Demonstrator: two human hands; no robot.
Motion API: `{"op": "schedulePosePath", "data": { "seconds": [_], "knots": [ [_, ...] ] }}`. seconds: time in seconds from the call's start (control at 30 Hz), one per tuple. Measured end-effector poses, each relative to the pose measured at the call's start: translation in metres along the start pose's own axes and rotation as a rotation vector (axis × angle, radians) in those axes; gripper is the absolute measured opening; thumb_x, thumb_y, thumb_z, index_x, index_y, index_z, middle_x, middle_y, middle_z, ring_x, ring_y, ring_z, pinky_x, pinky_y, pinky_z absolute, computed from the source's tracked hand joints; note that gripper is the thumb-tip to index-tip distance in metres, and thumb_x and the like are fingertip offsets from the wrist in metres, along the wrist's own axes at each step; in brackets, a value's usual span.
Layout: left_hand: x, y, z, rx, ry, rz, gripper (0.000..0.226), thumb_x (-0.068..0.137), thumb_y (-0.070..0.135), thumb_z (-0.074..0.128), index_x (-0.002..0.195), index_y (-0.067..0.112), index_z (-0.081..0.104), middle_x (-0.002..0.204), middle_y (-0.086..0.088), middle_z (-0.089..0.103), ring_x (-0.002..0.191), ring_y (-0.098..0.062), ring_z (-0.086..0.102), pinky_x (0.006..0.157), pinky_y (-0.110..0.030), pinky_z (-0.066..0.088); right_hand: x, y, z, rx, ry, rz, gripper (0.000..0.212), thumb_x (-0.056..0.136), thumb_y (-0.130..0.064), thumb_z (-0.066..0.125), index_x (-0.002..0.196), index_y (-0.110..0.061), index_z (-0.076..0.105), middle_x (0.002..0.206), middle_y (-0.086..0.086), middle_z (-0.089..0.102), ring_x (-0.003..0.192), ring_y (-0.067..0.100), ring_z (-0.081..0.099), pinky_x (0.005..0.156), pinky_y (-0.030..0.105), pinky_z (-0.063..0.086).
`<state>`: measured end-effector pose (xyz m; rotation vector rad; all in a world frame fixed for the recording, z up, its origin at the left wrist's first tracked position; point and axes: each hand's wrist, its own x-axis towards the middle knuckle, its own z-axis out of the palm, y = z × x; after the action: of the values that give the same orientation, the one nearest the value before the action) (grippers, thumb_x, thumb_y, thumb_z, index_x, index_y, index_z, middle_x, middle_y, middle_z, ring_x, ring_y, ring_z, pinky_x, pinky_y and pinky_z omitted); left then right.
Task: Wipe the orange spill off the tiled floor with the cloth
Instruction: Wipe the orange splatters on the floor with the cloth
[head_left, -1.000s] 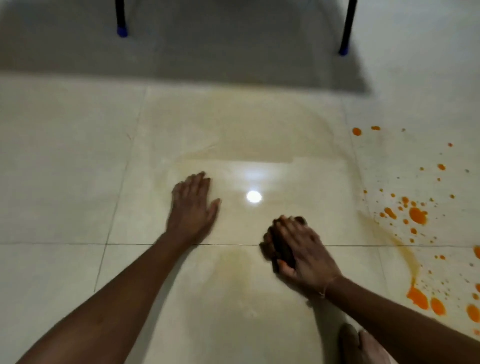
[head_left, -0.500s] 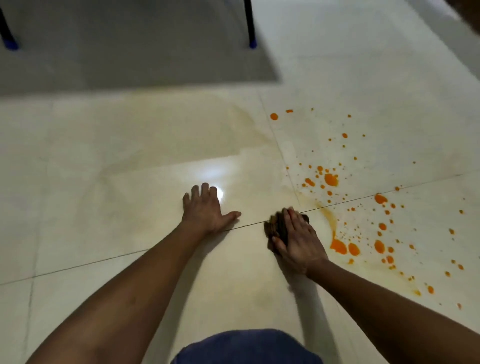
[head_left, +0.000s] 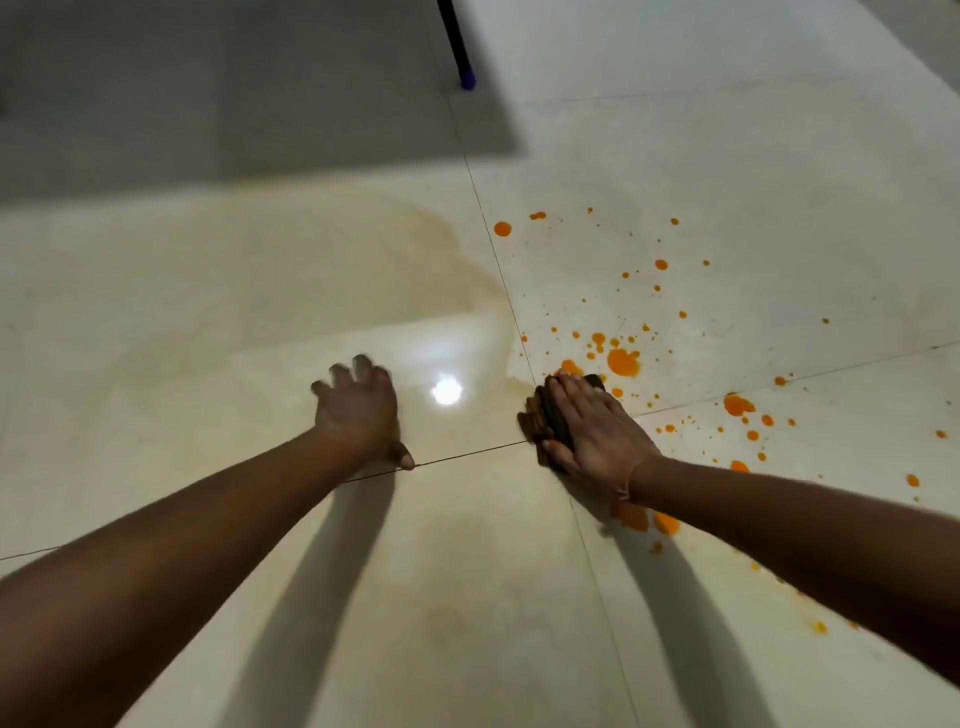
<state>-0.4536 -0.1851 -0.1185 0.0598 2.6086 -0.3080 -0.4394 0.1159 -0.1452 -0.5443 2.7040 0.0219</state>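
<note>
Head view: the dark cloth (head_left: 550, 422) is seen bunched under the right grip (head_left: 592, 432), right of centre in the frame, on the tiled floor (head_left: 260, 312) near the crossing of 2 grout lines; the grip is laid flat over it, fingers nearly straight, so it is pressed rather than pinched. The left grip (head_left: 358, 410), blurred, is propped on the floor at centre, fingers loosely bent, nothing held. The cloth is judged soft, light and probably damp; it is best held down at its middle by the palm. The orange spill (head_left: 622, 362) is touched at its lower left edge; most drops lie further right.
</note>
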Motion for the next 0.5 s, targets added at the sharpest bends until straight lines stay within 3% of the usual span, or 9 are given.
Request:
{"op": "schedulePosePath", "data": {
  "seconds": [0.07, 0.13, 0.17, 0.23, 0.3, 0.37, 0.43, 0.5],
  "knots": [
    [-0.001, 0.01, -0.006, 0.082, 0.096, 0.289, 0.1, 0.07, 0.04, 0.079, 0.145, 0.013, 0.019, 0.155, -0.012, 0.013, 0.136, -0.036, 0.028, 0.098, -0.046, 0.042, -0.012, 0.025, -0.002, -0.115, -0.061, -0.278, 0.085, 0.089, -0.064, 0.009, 0.155, -0.014, -0.007, 0.163, 0.007, -0.008, 0.15, 0.019, -0.008, 0.122, 0.034, 0.0],
    [0.0, 0.018, -0.016, 0.134, 0.067, 0.54, 0.092, 0.074, 0.021, 0.076, 0.147, 0.021, 0.02, 0.155, -0.004, 0.018, 0.126, -0.029, 0.041, 0.081, -0.041, 0.052, -0.04, 0.053, 0.007, -0.158, -0.045, -0.436, 0.079, 0.095, -0.059, 0.021, 0.156, -0.013, 0.001, 0.162, 0.007, -0.002, 0.15, 0.02, -0.001, 0.12, 0.034, 0.001],
    [0.003, 0.024, -0.025, 0.143, 0.006, 0.555, 0.093, 0.072, 0.02, 0.077, 0.146, 0.023, 0.022, 0.153, -0.001, 0.021, 0.119, -0.028, 0.047, 0.073, -0.038, 0.052, -0.057, 0.064, 0.015, -0.136, -0.02, -0.425, 0.077, 0.097, -0.057, 0.026, 0.156, -0.013, 0.005, 0.162, 0.007, 0.002, 0.15, 0.021, 0.004, 0.119, 0.033, 0.003],
    [0.004, 0.036, -0.04, 0.092, -0.09, 0.478, 0.093, 0.066, 0.029, 0.083, 0.143, 0.022, 0.03, 0.149, -0.001, 0.029, 0.106, -0.029, 0.057, 0.07, -0.036, 0.05, -0.078, 0.068, 0.03, -0.032, 0.025, -0.305, 0.077, 0.096, -0.058, 0.03, 0.156, -0.016, 0.005, 0.162, 0.006, 0.003, 0.15, 0.023, 0.009, 0.118, 0.032, 0.002],
    [-0.003, 0.054, -0.044, 0.02, -0.106, 0.368, 0.095, 0.059, 0.051, 0.084, 0.136, 0.017, 0.04, 0.141, -0.004, 0.039, 0.1, -0.031, 0.06, 0.076, -0.04, 0.053, -0.069, 0.043, 0.039, 0.08, 0.088, -0.171, 0.078, 0.095, -0.058, 0.03, 0.156, -0.016, 0.007, 0.162, 0.005, 0.003, 0.151, 0.021, 0.007, 0.119, 0.032, -0.001],
    [-0.015, 0.08, -0.034, -0.039, -0.115, 0.25, 0.121, 0.045, 0.076, 0.078, 0.136, 0.008, 0.036, 0.141, -0.011, 0.036, 0.113, -0.036, 0.054, 0.084, -0.044, 0.052, -0.047, 0.009, 0.038, 0.151, 0.156, -0.066, 0.079, 0.094, -0.057, 0.032, 0.157, -0.015, 0.009, 0.164, 0.005, 0.004, 0.151, 0.018, 0.001, 0.12, 0.034, -0.001],
    [-0.027, 0.105, -0.019, -0.116, -0.175, 0.143, 0.153, 0.038, 0.084, 0.072, 0.149, 0.001, 0.007, 0.157, -0.022, 0.002, 0.14, -0.048, 0.02, 0.101, -0.054, 0.041, -0.047, -0.007, 0.038, 0.176, 0.139, -0.054, 0.08, 0.094, -0.056, 0.034, 0.157, -0.015, 0.006, 0.164, 0.005, 0.001, 0.151, 0.017, -0.004, 0.121, 0.037, 0.002],
    [-0.029, 0.116, -0.013, -0.176, -0.178, 0.083, 0.164, 0.038, 0.082, 0.075, 0.148, 0.0, -0.014, 0.156, -0.022, -0.024, 0.144, -0.05, -0.006, 0.11, -0.06, 0.026, -0.079, 0.005, 0.047, 0.161, 0.095, -0.14, 0.08, 0.094, -0.055, 0.035, 0.157, -0.016, 0.003, 0.164, 0.003, -0.003, 0.15, 0.015, -0.007, 0.121, 0.038, 0.003]
  ]
}}
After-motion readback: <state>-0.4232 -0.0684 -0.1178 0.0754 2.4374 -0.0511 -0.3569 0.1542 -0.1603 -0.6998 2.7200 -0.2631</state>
